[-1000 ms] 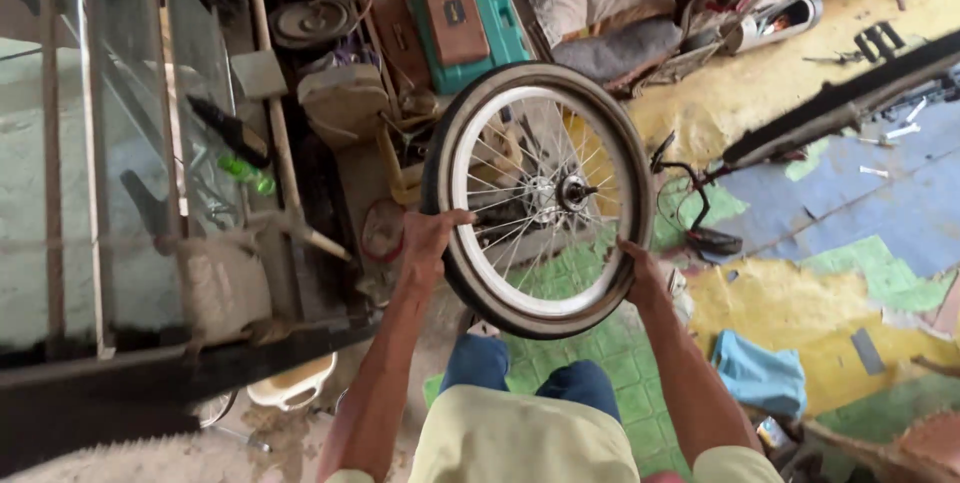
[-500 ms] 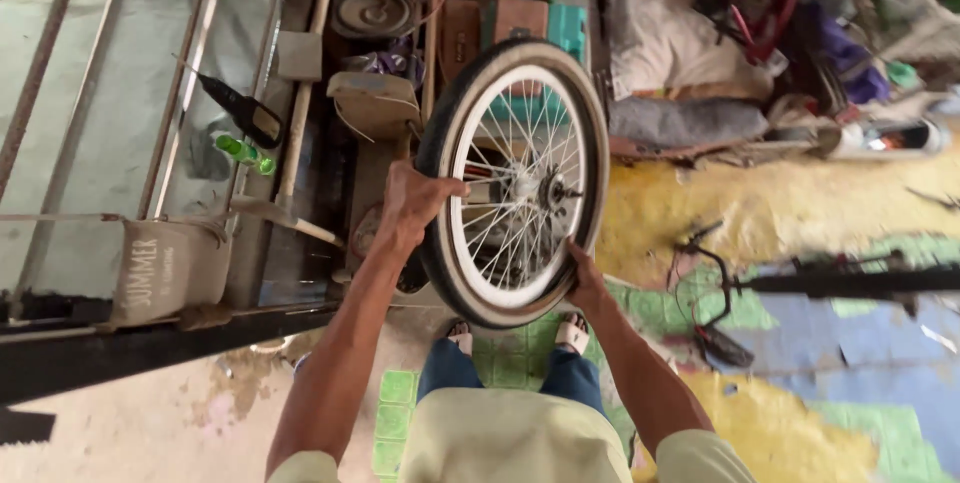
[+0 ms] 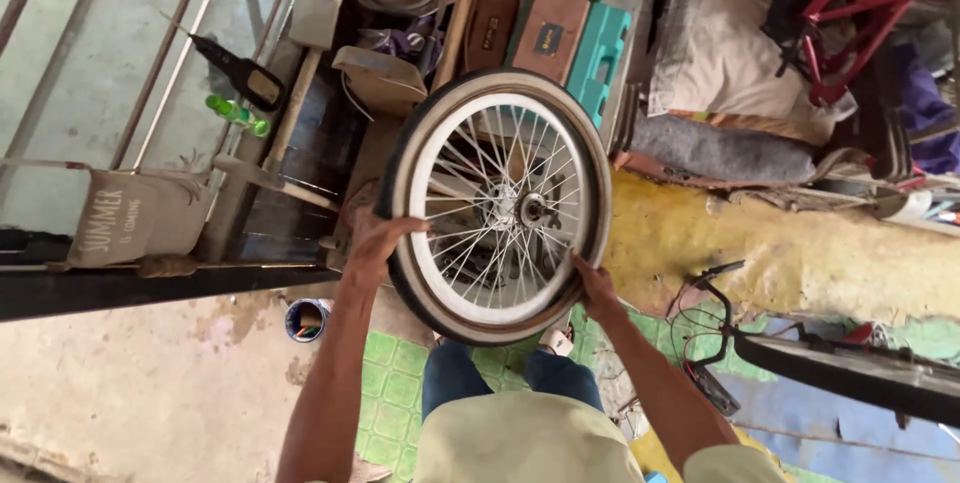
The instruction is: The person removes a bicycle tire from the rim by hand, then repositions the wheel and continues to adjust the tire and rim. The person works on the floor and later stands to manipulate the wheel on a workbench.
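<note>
Holding the bicycle wheel (image 3: 497, 205) up in front of me, I had both arms stretched forward and slightly bent. My left hand (image 3: 372, 240) was wrapped over the tyre on the wheel's left side, fingers curled around the rubber. My right hand (image 3: 597, 290) gripped the lower right of the tyre, thumb lying along the rim. The wheel stood tilted, its spokes and hub facing me, above my knees and clear of the ground.

Beyond its top edge sat a teal case (image 3: 598, 56) and a brown box (image 3: 551, 35), close behind. A metal railing (image 3: 150, 93) ran along the left, with a green bottle (image 3: 238, 114) lying beside it. To the right, the yellow floor (image 3: 800, 253) lay mostly open as far as a dark bar (image 3: 850, 373) near my right elbow. A small tin (image 3: 305, 320) stood on the concrete below my left forearm.
</note>
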